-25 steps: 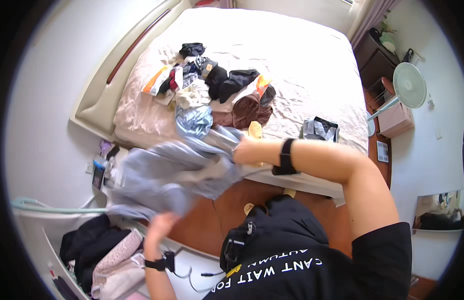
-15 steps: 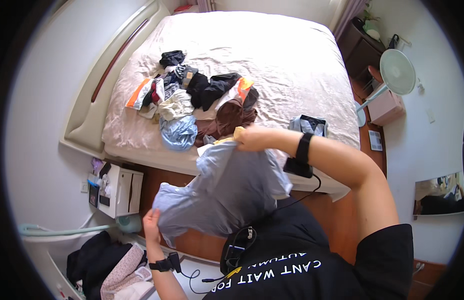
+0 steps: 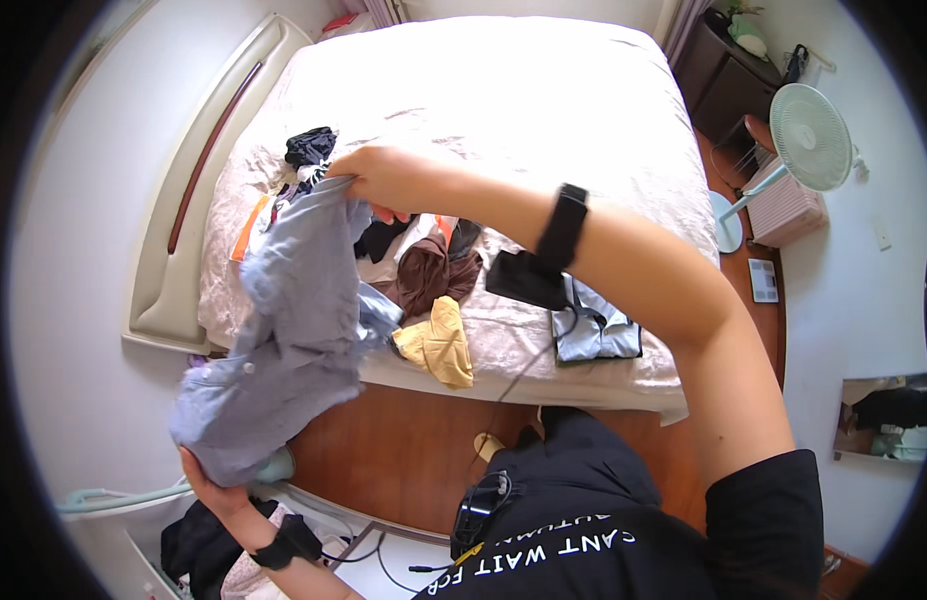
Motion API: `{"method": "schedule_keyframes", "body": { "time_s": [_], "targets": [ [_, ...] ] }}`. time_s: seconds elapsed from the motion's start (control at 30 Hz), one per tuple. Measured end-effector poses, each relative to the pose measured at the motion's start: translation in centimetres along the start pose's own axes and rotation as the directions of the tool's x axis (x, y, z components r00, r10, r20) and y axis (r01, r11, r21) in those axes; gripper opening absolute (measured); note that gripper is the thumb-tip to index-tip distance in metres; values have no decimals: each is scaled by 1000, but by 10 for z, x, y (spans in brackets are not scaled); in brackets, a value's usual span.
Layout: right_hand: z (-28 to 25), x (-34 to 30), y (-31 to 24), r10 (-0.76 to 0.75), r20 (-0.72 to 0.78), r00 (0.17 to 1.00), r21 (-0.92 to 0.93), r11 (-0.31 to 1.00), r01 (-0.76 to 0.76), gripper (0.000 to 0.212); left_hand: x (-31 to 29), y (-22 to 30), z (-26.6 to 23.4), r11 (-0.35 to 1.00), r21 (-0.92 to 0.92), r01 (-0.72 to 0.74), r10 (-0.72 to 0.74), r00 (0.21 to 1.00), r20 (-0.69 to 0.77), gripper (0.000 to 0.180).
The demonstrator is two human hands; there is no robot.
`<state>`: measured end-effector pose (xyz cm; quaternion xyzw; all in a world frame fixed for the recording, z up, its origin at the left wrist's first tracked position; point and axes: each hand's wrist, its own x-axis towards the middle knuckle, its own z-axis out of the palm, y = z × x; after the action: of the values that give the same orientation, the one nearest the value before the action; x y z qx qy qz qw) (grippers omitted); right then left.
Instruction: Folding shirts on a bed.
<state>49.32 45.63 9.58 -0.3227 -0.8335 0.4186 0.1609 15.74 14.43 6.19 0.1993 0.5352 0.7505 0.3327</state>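
Observation:
A blue-grey button shirt (image 3: pixel 293 310) hangs stretched in the air between my two hands, at the left of the bed. My right hand (image 3: pixel 368 180) grips its upper edge, raised over the clothes pile. Lower down, my left hand (image 3: pixel 215 490) has hold of the opposite end, close to the open drawer. Behind the shirt, part of the pile is hidden; a brown garment (image 3: pixel 428 275), a black one (image 3: pixel 310 147) and an orange-and-white one (image 3: pixel 251 228) show around it. A yellow garment (image 3: pixel 439 343) lies at the bed's near edge.
Folded light-blue clothing (image 3: pixel 595 325) lies on the bed (image 3: pixel 543 120) at its near right. A drawer with dark and pink clothes (image 3: pixel 208 535) stands at lower left. A standing fan (image 3: pixel 810 137) and a pink box (image 3: pixel 788 205) are at right. Cables hang from my wrist straps.
Both hands have moved left with the shirt, the right one also rising and the left one lowering. The yellow garment now lies in plain sight on the bed edge.

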Motion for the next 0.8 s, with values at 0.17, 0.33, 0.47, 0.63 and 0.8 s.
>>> {"method": "schedule_keyframes", "body": {
  "time_s": [0.17, 0.33, 0.47, 0.63, 0.8],
  "targets": [
    [-47, -32, 57, -124, -175, 977, 341, 923, 178, 32, -12, -32, 58, 998, 50, 37, -49, 964, 261, 58],
    [-89, -54, 72, -150, -456, 877, 356, 873, 334, 24, 8, -57, 126, 996, -34, 81, -68, 953, 294, 56],
    [-121, -59, 88, -135, -585, 800, 175, 942, 287, 23, 37, -100, 171, 944, -52, 324, -264, 844, 467, 53],
    [-121, -45, 127, 91, -566, 819, 202, 979, 30, 24, 85, -145, 202, 880, -5, 475, -434, 808, 399, 51],
    [-132, -30, 146, 270, -535, 800, 450, 893, 0, 23, 125, -153, 224, 858, -88, 506, -344, 694, 633, 57]
  ]
}}
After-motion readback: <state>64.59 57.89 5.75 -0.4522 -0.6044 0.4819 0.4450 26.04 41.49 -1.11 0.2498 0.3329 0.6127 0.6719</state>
